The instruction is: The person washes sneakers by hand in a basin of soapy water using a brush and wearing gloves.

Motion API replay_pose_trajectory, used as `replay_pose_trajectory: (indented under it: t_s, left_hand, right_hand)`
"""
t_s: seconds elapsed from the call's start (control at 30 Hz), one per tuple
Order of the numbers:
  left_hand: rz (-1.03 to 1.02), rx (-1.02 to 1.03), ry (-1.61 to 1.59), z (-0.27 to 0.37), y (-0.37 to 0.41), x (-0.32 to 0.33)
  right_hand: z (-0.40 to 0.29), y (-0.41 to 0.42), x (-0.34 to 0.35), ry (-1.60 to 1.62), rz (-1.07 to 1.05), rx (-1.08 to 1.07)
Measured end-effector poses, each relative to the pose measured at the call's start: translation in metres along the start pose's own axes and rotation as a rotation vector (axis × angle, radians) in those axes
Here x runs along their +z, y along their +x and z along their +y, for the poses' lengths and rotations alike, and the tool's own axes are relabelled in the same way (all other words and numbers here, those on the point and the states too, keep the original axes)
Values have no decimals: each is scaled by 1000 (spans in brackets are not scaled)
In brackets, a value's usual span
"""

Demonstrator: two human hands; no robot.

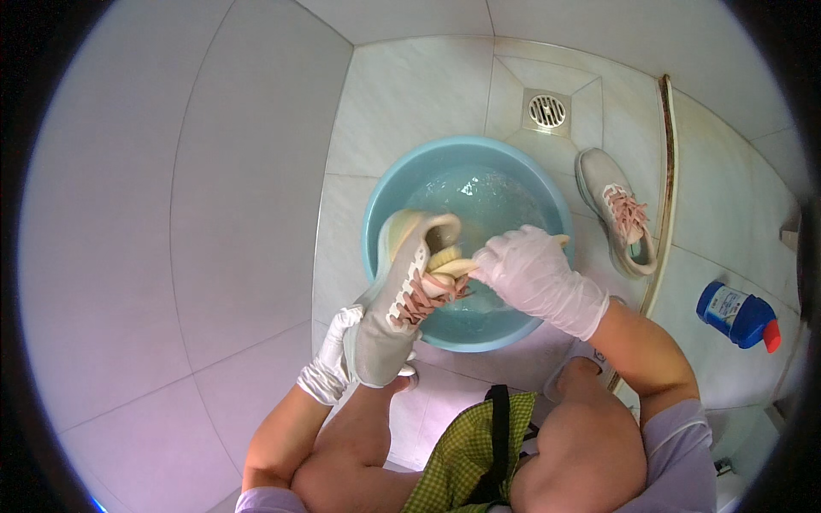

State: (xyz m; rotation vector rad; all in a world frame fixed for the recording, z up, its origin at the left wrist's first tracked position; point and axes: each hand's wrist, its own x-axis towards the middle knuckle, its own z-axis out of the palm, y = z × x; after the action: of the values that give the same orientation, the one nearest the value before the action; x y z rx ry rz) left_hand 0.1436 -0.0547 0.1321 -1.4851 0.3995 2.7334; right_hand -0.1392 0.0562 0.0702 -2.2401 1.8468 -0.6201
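My left hand (338, 346), in a white glove, grips the toe part of a grey sneaker (385, 340) with pink laces and holds it tilted over the near left rim of a blue plastic basin (468, 346). In my right hand (532, 269), also gloved, is a scrubbing brush (458, 267) with a pale handle; its yellowish bristles lie at the shoe's opening, beside the tongue. Water (474, 186) with some bubbles stands in the basin. The palm side of my right hand is hidden.
A second grey sneaker (606, 183) lies on the tiled floor right of the basin, beside a raised threshold strip (669, 147). Beyond the strip a blue bottle (736, 314) with a red cap lies on its side. A round floor drain (547, 111) is set behind the basin.
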Motion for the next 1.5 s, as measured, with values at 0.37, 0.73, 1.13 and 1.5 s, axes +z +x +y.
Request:
replay_pose_trajectory:
  t_s: [0.37, 0.73, 1.13, 1.5]
  left_hand:
    - [-403, -196, -206, -24, 29, -22]
    - [-78, -237, -69, -11, 21, -15]
    - [-17, -83, 430, -8, 11, -8]
    - [-6, -46, 295, -4, 11, 7]
  right_hand:
    - [37, 24, -23, -77, -355, 77]
    - [53, 35, -3, -65, -277, 62]
    - [9, 39, -16, -140, 78, -366]
    - [37, 39, 9, -161, -33, -203]
